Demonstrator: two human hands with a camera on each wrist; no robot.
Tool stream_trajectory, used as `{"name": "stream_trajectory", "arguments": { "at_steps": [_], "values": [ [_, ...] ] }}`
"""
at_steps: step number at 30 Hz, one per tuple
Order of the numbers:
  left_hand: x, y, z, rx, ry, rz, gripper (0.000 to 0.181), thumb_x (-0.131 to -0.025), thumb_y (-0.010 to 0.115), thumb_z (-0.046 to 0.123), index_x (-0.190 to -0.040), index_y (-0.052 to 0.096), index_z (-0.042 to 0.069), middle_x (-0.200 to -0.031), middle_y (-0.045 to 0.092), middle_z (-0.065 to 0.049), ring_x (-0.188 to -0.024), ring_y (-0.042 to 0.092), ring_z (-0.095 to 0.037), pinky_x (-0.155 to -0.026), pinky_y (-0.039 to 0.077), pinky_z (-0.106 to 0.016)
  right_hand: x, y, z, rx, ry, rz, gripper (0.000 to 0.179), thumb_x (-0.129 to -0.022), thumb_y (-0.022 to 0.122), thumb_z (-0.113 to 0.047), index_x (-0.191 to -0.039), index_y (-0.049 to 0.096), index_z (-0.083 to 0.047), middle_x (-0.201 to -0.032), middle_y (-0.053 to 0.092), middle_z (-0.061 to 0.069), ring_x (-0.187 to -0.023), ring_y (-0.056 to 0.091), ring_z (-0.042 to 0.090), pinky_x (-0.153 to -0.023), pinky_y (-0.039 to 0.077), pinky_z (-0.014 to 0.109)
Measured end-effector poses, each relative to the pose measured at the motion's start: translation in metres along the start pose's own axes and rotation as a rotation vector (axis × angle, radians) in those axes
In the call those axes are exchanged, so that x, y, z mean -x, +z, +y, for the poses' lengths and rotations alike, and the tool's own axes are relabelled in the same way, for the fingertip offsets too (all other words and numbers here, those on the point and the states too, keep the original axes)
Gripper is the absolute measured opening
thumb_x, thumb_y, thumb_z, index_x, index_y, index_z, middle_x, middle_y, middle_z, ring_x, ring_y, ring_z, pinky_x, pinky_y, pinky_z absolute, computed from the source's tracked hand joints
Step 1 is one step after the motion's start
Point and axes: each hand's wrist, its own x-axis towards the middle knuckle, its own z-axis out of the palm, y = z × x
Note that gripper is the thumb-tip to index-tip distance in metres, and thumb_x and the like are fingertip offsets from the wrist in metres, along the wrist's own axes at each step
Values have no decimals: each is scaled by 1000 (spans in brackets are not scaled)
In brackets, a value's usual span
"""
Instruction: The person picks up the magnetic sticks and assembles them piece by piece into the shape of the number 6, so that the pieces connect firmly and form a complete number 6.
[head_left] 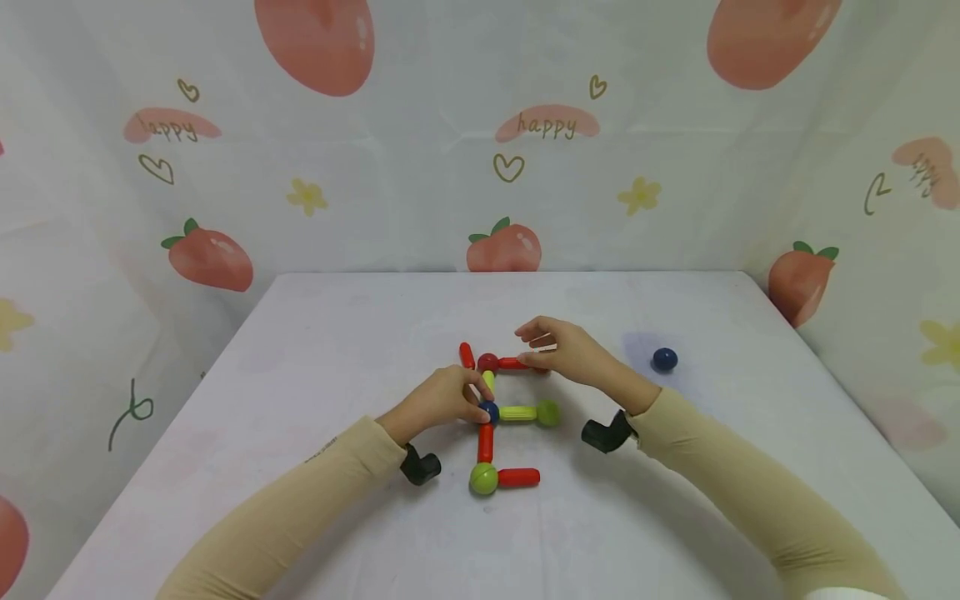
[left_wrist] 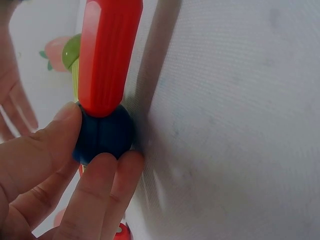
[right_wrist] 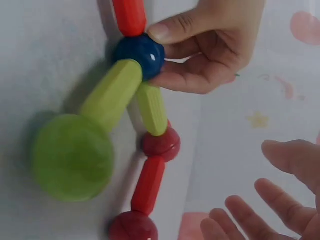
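A figure of colored rods and balls lies on the white table. My left hand [head_left: 447, 396] pinches the blue ball [left_wrist: 105, 132] at its middle between thumb and fingers. From that ball a red rod [head_left: 486, 443] runs to a near green ball [head_left: 483, 478], which carries another red rod [head_left: 519, 477]. A yellow-green rod [right_wrist: 112, 95] joins it to a second green ball [right_wrist: 73, 157], and another [right_wrist: 152, 110] to a red ball [right_wrist: 161, 144]. My right hand [head_left: 566, 354], fingers apart and holding nothing, hovers by the far red rod [right_wrist: 148, 185] and its end ball [right_wrist: 134, 227].
A loose dark blue ball [head_left: 664, 360] lies on the table [head_left: 637, 517] to the right. Left of the far red ball is a red rod [head_left: 467, 355]; whether it is attached I cannot tell. A printed curtain [head_left: 420, 167] stands behind the table.
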Motion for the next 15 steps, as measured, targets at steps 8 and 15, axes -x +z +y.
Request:
{"name": "stream_trajectory", "arguments": {
  "at_steps": [8,15],
  "values": [
    [-2,0,-1,8,-3,3,23,-85,84,17,-106,77,14,-92,70,-6,-82,62,-18,-72,55,-25,-32,-1,-12,-24,-7,6,48,-97,70,-22,-141,55,-8,-145,58,19,-136,56,37,-110,49,51],
    [-1,0,-1,11,-1,4,22,-84,84,16,-105,76,13,-91,70,-6,-82,63,-18,-73,56,-26,-60,10,-13,-45,-21,-14,53,-97,70,-22,-145,52,-6,-146,57,20,-137,55,37,-113,47,50]
  ]
}}
